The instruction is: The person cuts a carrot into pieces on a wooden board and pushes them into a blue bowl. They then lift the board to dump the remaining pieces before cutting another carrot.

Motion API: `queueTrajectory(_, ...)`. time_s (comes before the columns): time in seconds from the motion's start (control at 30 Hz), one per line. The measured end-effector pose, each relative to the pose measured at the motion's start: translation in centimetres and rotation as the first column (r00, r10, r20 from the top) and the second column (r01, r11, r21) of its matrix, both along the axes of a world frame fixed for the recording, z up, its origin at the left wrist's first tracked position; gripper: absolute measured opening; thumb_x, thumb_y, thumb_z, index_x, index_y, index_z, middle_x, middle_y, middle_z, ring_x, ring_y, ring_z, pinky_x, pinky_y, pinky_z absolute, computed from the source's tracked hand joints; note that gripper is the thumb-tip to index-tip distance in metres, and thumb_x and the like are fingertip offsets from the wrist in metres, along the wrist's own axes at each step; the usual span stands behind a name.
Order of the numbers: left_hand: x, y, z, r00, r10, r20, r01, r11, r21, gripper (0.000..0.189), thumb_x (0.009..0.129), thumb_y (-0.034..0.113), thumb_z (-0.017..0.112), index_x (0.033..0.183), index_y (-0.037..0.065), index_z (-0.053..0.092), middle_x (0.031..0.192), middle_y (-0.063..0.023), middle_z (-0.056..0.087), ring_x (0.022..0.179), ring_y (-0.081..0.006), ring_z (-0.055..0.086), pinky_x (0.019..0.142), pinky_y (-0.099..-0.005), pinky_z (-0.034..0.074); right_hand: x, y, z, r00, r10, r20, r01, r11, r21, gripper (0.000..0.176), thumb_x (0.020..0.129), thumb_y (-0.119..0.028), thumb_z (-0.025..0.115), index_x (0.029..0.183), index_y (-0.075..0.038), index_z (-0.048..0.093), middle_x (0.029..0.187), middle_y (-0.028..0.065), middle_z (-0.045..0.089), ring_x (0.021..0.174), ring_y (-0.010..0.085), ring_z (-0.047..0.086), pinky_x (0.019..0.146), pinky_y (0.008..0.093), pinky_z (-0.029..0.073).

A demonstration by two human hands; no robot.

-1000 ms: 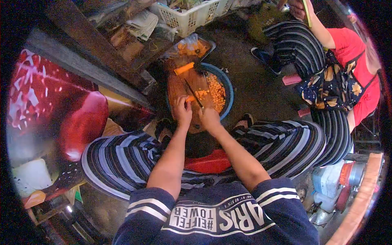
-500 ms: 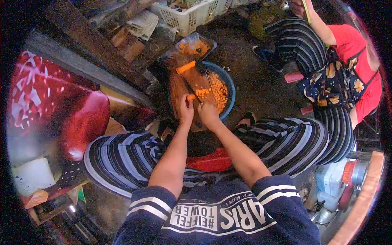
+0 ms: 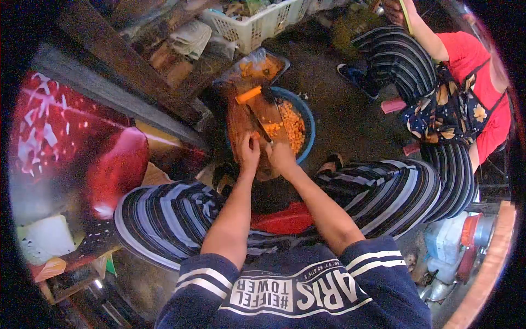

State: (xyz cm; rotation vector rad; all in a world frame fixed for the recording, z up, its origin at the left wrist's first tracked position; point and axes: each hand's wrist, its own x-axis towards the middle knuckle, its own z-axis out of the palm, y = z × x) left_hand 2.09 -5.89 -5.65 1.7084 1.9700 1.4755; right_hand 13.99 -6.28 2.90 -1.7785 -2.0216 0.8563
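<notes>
My right hand is wrapped round the handle of a knife, whose blade lies slanting over a wooden cutting board. Left of the blade, my left hand has its fingers bent together on a small piece of carrot, mostly hidden by the fingertips. Diced carrot lies on the board, right of the blade. Farther up the board rests a thick carrot stick. The board sits over a blue basin, which holds many carrot cubes.
Behind the board stands a metal tray with orange pieces and clear plastic. A white plastic crate is farther back. Another person in a red shirt sits to the right. A wooden beam runs along the left.
The carrot piece at my left fingertips shows less than before. My left hand and the knife have shifted only slightly; the carrot stick lies where it was.
</notes>
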Motion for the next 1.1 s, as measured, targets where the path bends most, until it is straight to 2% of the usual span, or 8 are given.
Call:
queueTrajectory(0.1, 0.1, 0.1, -1.4, 0.975, -0.015, 0.223, 0.022, 0.999, -0.025, 0.019, 0.075, 0.002, 0.054, 0.094, 0.005, 0.055, 0.09, -0.0125, 0.057, 0.087, -0.0314, 0.054, 0.075, -0.0359, 0.043, 0.1, -0.6, -1.2, 0.999, -0.014, 0.053, 0.01, 0.997, 0.07, 0.035, 0.081, -0.028, 0.05, 0.079, 0.005, 0.061, 0.077, 0.0262, 0.06, 0.072, 0.0409, 0.06, 0.065, 0.0463, 0.049)
queueTrajectory(0.37, -0.3, 0.1, -0.4, 0.982, 0.003, 0.19, 0.007, 0.999, -0.051, 0.017, 0.074, 0.002, 0.054, 0.091, 0.004, 0.054, 0.089, -0.0142, 0.055, 0.087, -0.033, 0.052, 0.076, -0.0373, 0.042, -0.3, 0.0, -1.8, 1.0, -0.019, -0.02, 0.02, 0.999, 0.041, 0.037, 0.081, -0.028, 0.051, 0.077, 0.007, 0.061, 0.071, 0.0267, 0.059, 0.069, 0.0398, 0.06, 0.065, 0.0456, 0.049)
queueTrajectory(0.47, -0.1, 0.6, -2.6, 0.965, -0.032, 0.26, 0.037, 0.999, -0.013, 0.016, 0.074, 0.001, 0.054, 0.091, 0.002, 0.053, 0.09, -0.015, 0.055, 0.088, -0.0326, 0.052, 0.078, -0.037, 0.041, -0.3, -1.4, -0.6, 0.991, -0.002, 0.132, 0.005, 1.0, -0.028, 0.038, 0.083, -0.03, 0.048, 0.077, 0.005, 0.062, 0.069, 0.0254, 0.059, 0.068, 0.0399, 0.06, 0.065, 0.045, 0.05)
queueTrajectory(0.6, 0.0, -0.1, -0.2, 0.972, -0.037, 0.23, 0.04, 0.999, -0.011, 0.016, 0.074, 0.0, 0.054, 0.09, 0.001, 0.053, 0.091, -0.0149, 0.055, 0.09, -0.0319, 0.052, 0.078, -0.0377, 0.041, -0.6, -1.3, -2.9, 0.989, 0.059, 0.133, -0.062, 0.998, 0.021, 0.037, 0.083, -0.029, 0.049, 0.077, 0.005, 0.062, 0.07, 0.0259, 0.059, 0.068, 0.0402, 0.06, 0.064, 0.0447, 0.05)
queueTrajectory(0.77, -0.2, -0.1, 1.2, 0.987, -0.046, 0.155, 0.045, 0.999, 0.011, 0.017, 0.073, -0.001, 0.055, 0.09, 0.0, 0.053, 0.09, -0.0145, 0.054, 0.089, -0.0314, 0.052, 0.076, -0.0358, 0.042, 0.2, -0.4, -1.7, 1.0, 0.0, 0.008, 0.0, 1.0, 0.031, 0.038, 0.084, -0.027, 0.047, 0.074, 0.006, 0.061, 0.068, 0.0271, 0.058, 0.068, 0.0401, 0.06, 0.061, 0.0446, 0.049)
queueTrajectory(0.9, 0.3, 0.6, 0.3, 0.941, 0.007, 0.339, -0.049, 0.992, 0.115, 0.018, 0.072, -0.002, 0.055, 0.089, 0.001, 0.052, 0.087, -0.0147, 0.053, 0.087, -0.0329, 0.052, 0.074, -0.0361, 0.043, 0.1, -1.0, -0.5, 0.999, -0.004, 0.036, 0.004, 1.0, 0.012, 0.038, 0.084, -0.027, 0.047, 0.071, 0.006, 0.061, 0.066, 0.027, 0.058, 0.068, 0.04, 0.059, 0.06, 0.0448, 0.049)
queueTrajectory(0.97, -0.1, -0.2, 2.1, 0.996, 0.046, 0.079, -0.046, 0.999, -0.003, 0.018, 0.071, -0.003, 0.054, 0.088, 0.001, 0.052, 0.085, -0.0143, 0.052, 0.084, -0.0337, 0.053, 0.071, -0.0359, 0.043, -0.3, -1.7, -1.3, 0.996, 0.035, 0.08, -0.039, 0.998, 0.05, 0.039, 0.084, -0.027, 0.047, 0.069, 0.006, 0.061, 0.065, 0.0265, 0.057, 0.068, 0.0398, 0.06, 0.06, 0.0445, 0.049)
queueTrajectory(1.1, -0.3, 0.0, -0.4, 0.98, 0.031, 0.198, -0.042, 0.998, 0.051, 0.017, 0.07, -0.004, 0.053, 0.087, 0.001, 0.051, 0.083, -0.0139, 0.052, 0.081, -0.034, 0.053, 0.07, -0.0357, 0.042, -1.1, -2.2, -3.0, 0.993, -0.013, 0.119, 0.011, 1.0, 0.017, 0.038, 0.084, -0.027, 0.047, 0.069, 0.005, 0.061, 0.064, 0.0262, 0.057, 0.068, 0.039, 0.06, 0.062, 0.0448, 0.049)
